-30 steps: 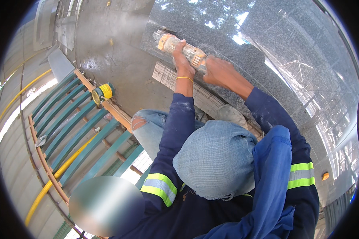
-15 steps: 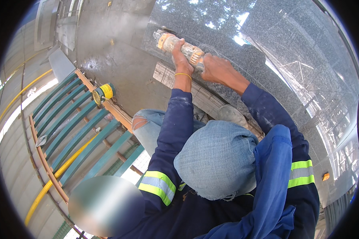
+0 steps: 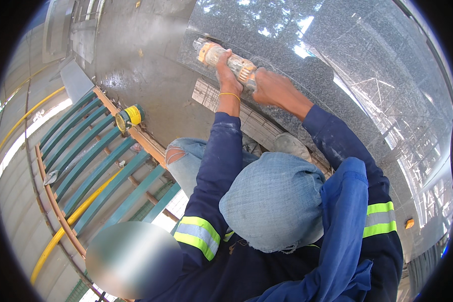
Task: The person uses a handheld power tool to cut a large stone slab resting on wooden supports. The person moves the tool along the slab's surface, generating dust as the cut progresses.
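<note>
An angle grinder (image 3: 212,52), orange and coated in pale dust, lies across both my hands at the near edge of a polished grey stone slab (image 3: 282,55). My left hand (image 3: 227,78) wraps round its body from the near side, thumb on top. Behind it, my right hand (image 3: 273,86) is closed round the rear end of the grinder. The grinder's head meets the slab's edge at the upper left, where a dust haze (image 3: 173,31) drifts away. The disc is hard to make out.
A pale patterned strip (image 3: 236,108) runs beneath my hands. At left, a yellow-labelled can (image 3: 130,118) stands on the wooden edge of a green slatted frame (image 3: 93,166). A yellow pipe (image 3: 60,236) passes below it. Rounded faded denim (image 3: 274,201) fills the space between my forearms.
My hands and the grinder have hardly moved, with only a slight shift to the left. The dust haze past the grinder's head shows a little more strongly.
</note>
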Demonstrator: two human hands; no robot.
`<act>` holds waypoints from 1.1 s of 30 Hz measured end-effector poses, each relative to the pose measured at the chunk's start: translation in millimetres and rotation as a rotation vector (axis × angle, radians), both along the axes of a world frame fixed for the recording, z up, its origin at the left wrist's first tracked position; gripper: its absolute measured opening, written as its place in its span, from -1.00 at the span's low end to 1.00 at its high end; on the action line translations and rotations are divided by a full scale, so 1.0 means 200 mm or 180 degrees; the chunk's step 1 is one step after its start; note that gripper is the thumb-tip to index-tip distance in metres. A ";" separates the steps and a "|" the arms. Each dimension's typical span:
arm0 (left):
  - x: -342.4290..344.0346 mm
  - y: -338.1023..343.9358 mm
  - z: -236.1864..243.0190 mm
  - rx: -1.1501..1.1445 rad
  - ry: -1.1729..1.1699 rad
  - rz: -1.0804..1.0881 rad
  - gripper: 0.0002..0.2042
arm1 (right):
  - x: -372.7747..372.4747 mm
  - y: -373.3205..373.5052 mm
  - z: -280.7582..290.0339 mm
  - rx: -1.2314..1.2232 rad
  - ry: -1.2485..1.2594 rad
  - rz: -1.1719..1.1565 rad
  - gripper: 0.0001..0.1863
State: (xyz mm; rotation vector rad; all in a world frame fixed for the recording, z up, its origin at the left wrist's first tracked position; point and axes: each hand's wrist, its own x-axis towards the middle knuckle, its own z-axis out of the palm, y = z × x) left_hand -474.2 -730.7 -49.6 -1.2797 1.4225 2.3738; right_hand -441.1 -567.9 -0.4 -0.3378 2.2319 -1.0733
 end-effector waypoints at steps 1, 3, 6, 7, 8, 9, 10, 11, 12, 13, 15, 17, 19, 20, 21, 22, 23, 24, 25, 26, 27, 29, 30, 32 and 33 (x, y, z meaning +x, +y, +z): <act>-0.01 0.00 -0.01 0.0032 -0.0022 -0.0022 -0.65 | 0.00 0.00 0.00 -0.0015 0.0039 -0.0012 -0.65; -0.01 0.00 0.00 0.0095 -0.0075 -0.0060 -0.65 | 0.00 0.00 -0.01 0.0018 0.0034 -0.0003 -0.65; 0.01 0.05 0.05 0.0086 -0.0061 -0.0012 -0.69 | 0.01 0.02 -0.01 0.0026 0.0025 0.0018 -0.65; 0.03 0.07 0.06 0.0068 -0.0016 0.0034 -0.69 | 0.02 0.03 0.00 0.0017 0.0024 0.0032 -0.66; 0.04 0.09 0.07 0.0051 0.0028 0.0078 -0.69 | 0.03 0.04 0.00 0.0032 0.0043 0.0030 -0.66; 0.05 0.09 0.07 0.0034 0.0080 0.0127 -0.69 | 0.04 0.05 0.01 0.0048 0.0070 0.0033 -0.67; 0.05 0.09 0.08 0.0009 0.0079 0.0164 -0.69 | 0.05 0.05 0.01 0.0062 0.0096 0.0034 -0.67; 0.06 0.09 0.08 -0.0018 0.0079 0.0199 -0.68 | 0.05 0.05 0.02 0.0072 0.0084 0.0022 -0.68; 0.06 0.10 0.08 -0.0033 0.0076 0.0220 -0.68 | 0.06 0.06 0.02 0.0093 0.0069 -0.0006 -0.68; 0.06 0.10 0.08 -0.0055 0.0056 0.0215 -0.67 | 0.06 0.06 0.02 0.0112 0.0054 -0.0034 -0.69; 0.05 0.10 0.07 -0.0113 0.0013 0.0211 -0.66 | 0.05 0.06 0.03 0.0074 0.0029 -0.0013 -0.69; 0.04 0.06 0.03 -0.0078 0.0034 0.0173 -0.66 | 0.03 0.04 0.03 0.0035 -0.0020 0.0023 -0.69; 0.02 0.04 0.03 -0.0052 0.0026 0.0128 -0.66 | 0.01 0.03 0.02 0.0018 -0.0074 0.0041 -0.68; 0.02 0.03 0.03 -0.0047 0.0000 0.0115 -0.66 | 0.00 0.02 0.01 -0.0001 -0.0028 0.0019 -0.68; 0.01 0.04 0.03 -0.0031 -0.0031 0.0095 -0.67 | 0.00 0.01 -0.01 -0.0008 0.0014 -0.0011 -0.68; 0.01 0.04 0.02 0.0008 -0.0024 0.0070 -0.67 | 0.01 0.01 -0.02 -0.0014 0.0056 -0.0040 -0.67; 0.00 0.05 0.02 0.0050 -0.0018 0.0046 -0.68 | 0.01 0.02 -0.03 0.0017 0.0060 -0.0046 -0.67; 0.00 0.04 0.03 0.0073 -0.0018 0.0037 -0.68 | 0.01 0.02 -0.02 0.0031 0.0057 -0.0037 -0.67; 0.01 0.05 0.03 0.0056 0.0013 0.0032 -0.67 | 0.01 0.02 -0.01 0.0047 0.0053 -0.0028 -0.67; 0.03 0.06 0.03 0.0041 0.0042 0.0026 -0.67 | 0.02 0.03 0.00 0.0047 0.0047 -0.0022 -0.67; 0.04 0.06 0.04 0.0022 0.0075 0.0027 -0.66 | 0.04 0.04 0.00 0.0044 0.0044 -0.0008 -0.67; 0.06 0.08 0.05 -0.0049 0.0084 0.0078 -0.65 | 0.05 0.05 0.01 0.0056 0.0038 0.0007 -0.67; 0.06 0.08 0.05 -0.0080 0.0092 0.0099 -0.65 | 0.06 0.06 0.02 0.0074 0.0039 0.0005 -0.67; 0.06 0.09 0.05 -0.0109 0.0138 0.0160 -0.64 | 0.06 0.05 0.01 0.0081 0.0047 0.0001 -0.67; 0.06 0.09 0.04 -0.0113 0.0162 0.0182 -0.64 | 0.06 0.05 0.01 0.0082 0.0055 -0.0011 -0.67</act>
